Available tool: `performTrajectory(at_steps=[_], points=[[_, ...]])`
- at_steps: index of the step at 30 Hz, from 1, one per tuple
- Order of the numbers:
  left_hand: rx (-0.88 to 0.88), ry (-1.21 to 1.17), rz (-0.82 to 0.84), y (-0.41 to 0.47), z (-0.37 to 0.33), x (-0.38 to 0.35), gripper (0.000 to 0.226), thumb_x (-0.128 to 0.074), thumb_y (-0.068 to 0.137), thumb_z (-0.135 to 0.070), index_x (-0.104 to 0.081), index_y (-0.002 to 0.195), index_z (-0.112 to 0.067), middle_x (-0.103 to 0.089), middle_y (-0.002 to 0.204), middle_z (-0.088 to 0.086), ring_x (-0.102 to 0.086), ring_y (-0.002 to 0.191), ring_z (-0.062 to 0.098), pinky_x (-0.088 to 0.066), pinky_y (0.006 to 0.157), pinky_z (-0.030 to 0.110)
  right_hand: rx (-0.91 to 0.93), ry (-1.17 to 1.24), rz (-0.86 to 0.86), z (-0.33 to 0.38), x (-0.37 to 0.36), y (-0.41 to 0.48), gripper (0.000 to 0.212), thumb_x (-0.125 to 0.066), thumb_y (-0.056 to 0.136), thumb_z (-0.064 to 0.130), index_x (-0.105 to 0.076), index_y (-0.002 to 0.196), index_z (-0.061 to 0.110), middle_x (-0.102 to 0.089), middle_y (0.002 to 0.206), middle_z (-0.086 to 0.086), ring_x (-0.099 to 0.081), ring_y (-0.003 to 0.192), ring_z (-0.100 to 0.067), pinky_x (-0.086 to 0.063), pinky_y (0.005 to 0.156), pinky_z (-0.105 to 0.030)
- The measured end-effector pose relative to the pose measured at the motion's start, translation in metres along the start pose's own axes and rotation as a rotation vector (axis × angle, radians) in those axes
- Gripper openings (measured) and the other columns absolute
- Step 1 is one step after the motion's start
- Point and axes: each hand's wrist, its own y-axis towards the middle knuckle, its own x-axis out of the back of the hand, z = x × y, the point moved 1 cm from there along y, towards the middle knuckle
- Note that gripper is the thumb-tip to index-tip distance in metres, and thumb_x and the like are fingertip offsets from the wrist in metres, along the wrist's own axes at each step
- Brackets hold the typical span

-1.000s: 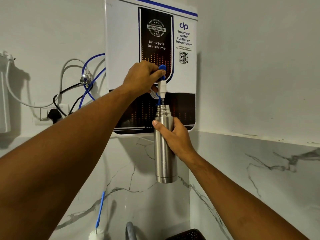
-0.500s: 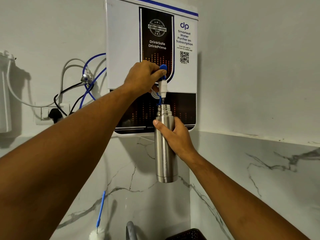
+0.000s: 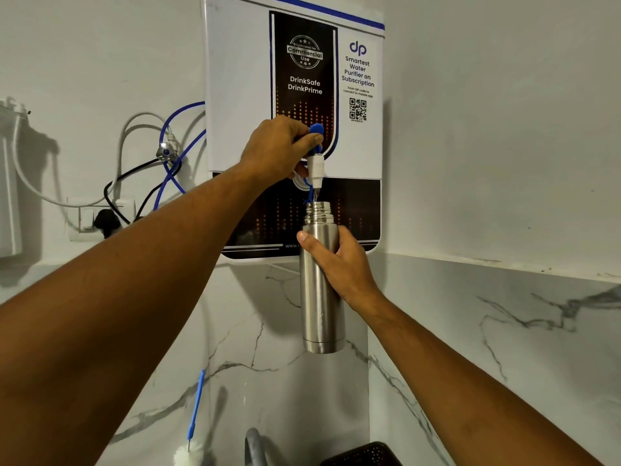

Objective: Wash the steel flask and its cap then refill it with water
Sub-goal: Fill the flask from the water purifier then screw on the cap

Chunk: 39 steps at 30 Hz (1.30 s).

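The steel flask (image 3: 318, 297) hangs upright in the air, uncapped, its threaded mouth right under the white spout of the purifier tap (image 3: 316, 166). My right hand (image 3: 339, 264) is wrapped around the flask's upper body. A thin stream of water runs from the spout into the mouth. My left hand (image 3: 279, 148) grips the tap's blue lever (image 3: 316, 131) on the wall-mounted water purifier (image 3: 358, 136). The flask's cap is not in view.
White and blue hoses and a black cable (image 3: 148, 169) hang left of the purifier by a wall socket (image 3: 97, 218). A blue-handled bottle brush (image 3: 195, 412) leans against the marble wall below. A grey faucet arch (image 3: 255, 445) and a black basket (image 3: 363, 455) sit at the bottom edge.
Almost nothing has moved. Both hands keep their hold, and the flask stays under the running tap.
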Motion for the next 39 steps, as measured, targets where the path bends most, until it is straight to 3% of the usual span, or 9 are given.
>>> performTrajectory(at_steps=[14,39], points=[[0.002,0.004,0.000,-0.0004,0.0000,0.0000,0.030,-0.059,0.106,-0.037,-0.076,0.110,-0.012,-0.078,0.101,0.001,-0.077,0.075,0.012,-0.059,0.064,0.022,0.003,0.020,0.003,0.0002,-0.0003,-0.0009,0.042,-0.075,0.087,0.050,-0.062,0.116,0.023,-0.070,0.097,0.005,-0.070,0.080,-0.001,-0.052,0.061,-0.012],[0.021,0.003,-0.003,-0.0019,-0.0029,-0.0002,0.029,-0.059,0.106,-0.037,-0.076,0.111,-0.014,-0.076,0.101,-0.001,-0.076,0.076,0.010,-0.057,0.062,0.020,-0.001,-0.015,0.004,-0.0017,0.0000,-0.0001,0.042,-0.073,0.086,0.054,-0.061,0.114,0.026,-0.070,0.097,0.005,-0.072,0.082,-0.011,-0.057,0.065,-0.018]])
